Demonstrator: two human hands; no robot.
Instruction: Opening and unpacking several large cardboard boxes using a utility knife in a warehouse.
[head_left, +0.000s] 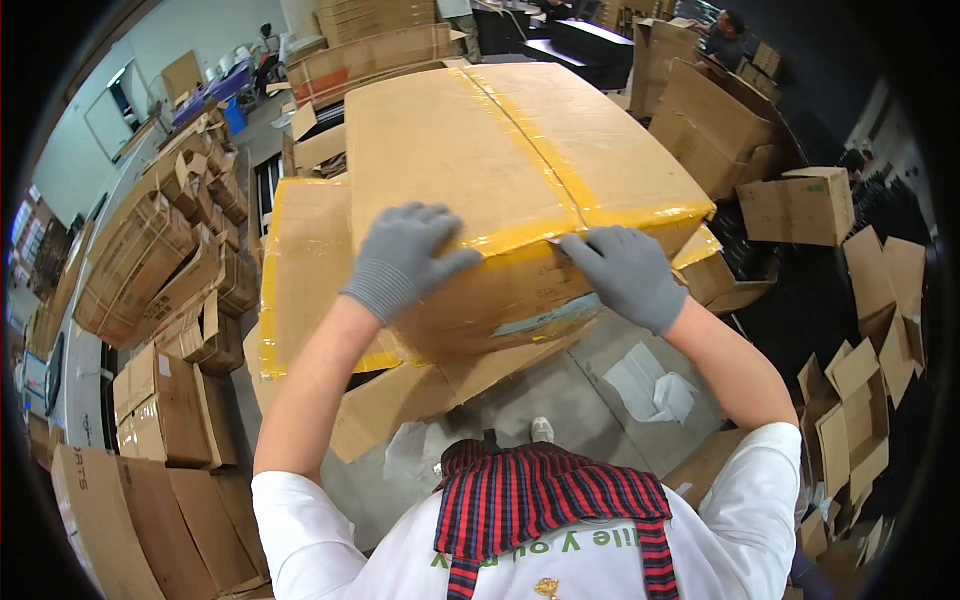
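Observation:
A large cardboard box (pixel 430 140) stands closed in front of me, yellow tape along its top seam and near edge. My left hand (pixel 405 260), in a grey knit glove, lies over the box's near left edge, thumb apart from the fingers and slightly blurred. My right hand (pixel 632 278), gloved alike, is closed at the near edge beside the end of the taped seam. A tiny pale tip shows by its thumb; what it belongs to is hidden. Beneath the box lies an opened carton (pixel 310 235) with yellow-taped edges.
Stacked cartons (pixel 150 265) line the left side. Opened boxes (pixel 850 420) crowd the right, and a big open carton (pixel 710 125) stands at back right. White plastic sheeting (pixel 650 385) lies on the floor (pixel 540 400). A person (pixel 725 40) is at the far right.

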